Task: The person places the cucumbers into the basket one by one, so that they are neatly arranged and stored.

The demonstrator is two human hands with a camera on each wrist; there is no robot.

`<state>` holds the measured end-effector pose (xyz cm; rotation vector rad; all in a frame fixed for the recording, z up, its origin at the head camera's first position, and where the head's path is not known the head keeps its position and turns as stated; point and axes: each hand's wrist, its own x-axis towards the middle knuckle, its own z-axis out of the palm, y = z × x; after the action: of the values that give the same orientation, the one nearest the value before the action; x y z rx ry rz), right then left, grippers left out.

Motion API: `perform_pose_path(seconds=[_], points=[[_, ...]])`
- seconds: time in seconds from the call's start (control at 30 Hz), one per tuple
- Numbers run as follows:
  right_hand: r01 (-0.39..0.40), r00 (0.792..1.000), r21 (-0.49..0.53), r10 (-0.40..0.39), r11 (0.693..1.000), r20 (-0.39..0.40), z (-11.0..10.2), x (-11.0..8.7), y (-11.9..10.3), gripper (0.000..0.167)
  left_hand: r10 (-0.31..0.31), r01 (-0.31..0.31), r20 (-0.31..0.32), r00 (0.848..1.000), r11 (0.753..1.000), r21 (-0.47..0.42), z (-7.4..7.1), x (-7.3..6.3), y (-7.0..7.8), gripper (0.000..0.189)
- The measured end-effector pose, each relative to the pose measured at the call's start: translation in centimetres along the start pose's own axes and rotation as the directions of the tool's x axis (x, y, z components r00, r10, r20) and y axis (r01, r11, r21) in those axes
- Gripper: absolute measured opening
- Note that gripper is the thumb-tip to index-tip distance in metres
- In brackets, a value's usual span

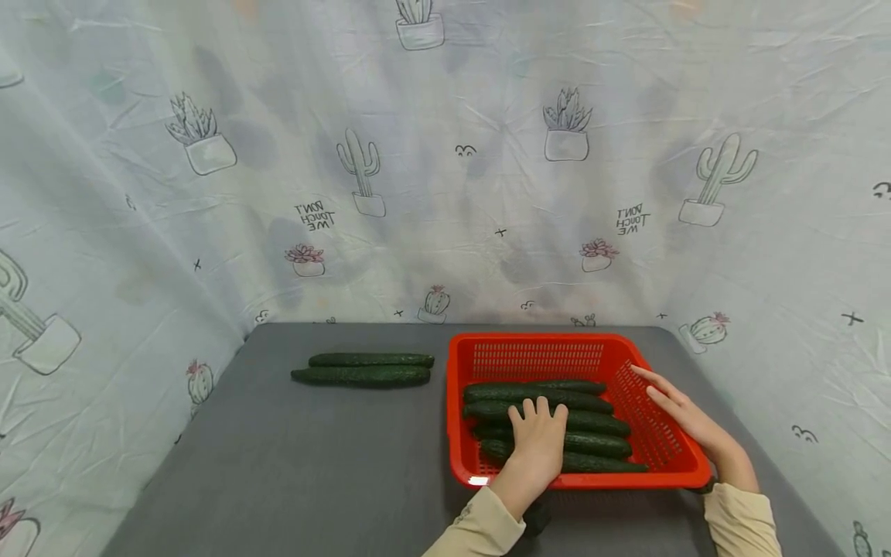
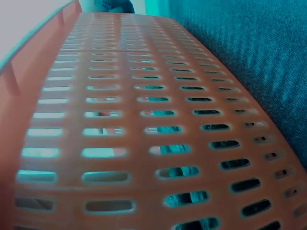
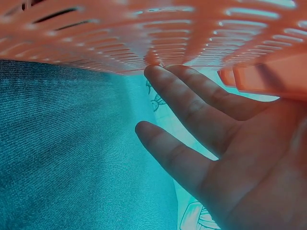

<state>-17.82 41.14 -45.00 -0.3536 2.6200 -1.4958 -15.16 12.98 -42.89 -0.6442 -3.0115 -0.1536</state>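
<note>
A red plastic basket (image 1: 455, 433) with slotted walls holds several dark green cucumbers (image 1: 592, 422), lying roughly side by side. Over them is my left hand (image 1: 536, 445), back up and fingers spread, its fingertips on the middle cucumbers. The left wrist view shows only the basket's slotted outer wall (image 2: 129, 62), and the hand is out of that frame. At the basket's right side is my right hand (image 1: 696, 425), fingers extended along the rim. Seen from the right wrist, its straight fingers (image 3: 187, 110) are outside the basket, fingertips close by the slotted wall.
Two more cucumbers (image 1: 362, 375) lie together on the grey tabletop (image 1: 313, 464), left of the basket. A pale curtain (image 1: 452, 193) printed with potted cacti hangs behind the table and along both sides.
</note>
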Motion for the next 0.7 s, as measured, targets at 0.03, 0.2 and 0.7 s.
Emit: perform_pose_path(seconds=[0.03,0.2,0.7], points=[[0.003,1.0,-0.018,-0.003,1.0,-0.004,0.0,0.0,0.0,0.048,0.012,-0.012,-0.016,1.0,1.0,-0.009,0.0,0.0,-0.1,0.041],[0.014,1.0,-0.086,-0.016,0.996,-0.021,0.0,0.2,0.2,0.048,0.073,-0.076,-0.119,0.99,0.997,-0.022,-0.1,-0.5,-0.8,0.032],[0.015,1.0,-0.01,-0.015,1.0,0.0,0.0,0.1,0.1,0.048,0.165,-0.16,-0.287,0.944,0.986,0.042,-1.0,-1.8,-4.0,0.03]])
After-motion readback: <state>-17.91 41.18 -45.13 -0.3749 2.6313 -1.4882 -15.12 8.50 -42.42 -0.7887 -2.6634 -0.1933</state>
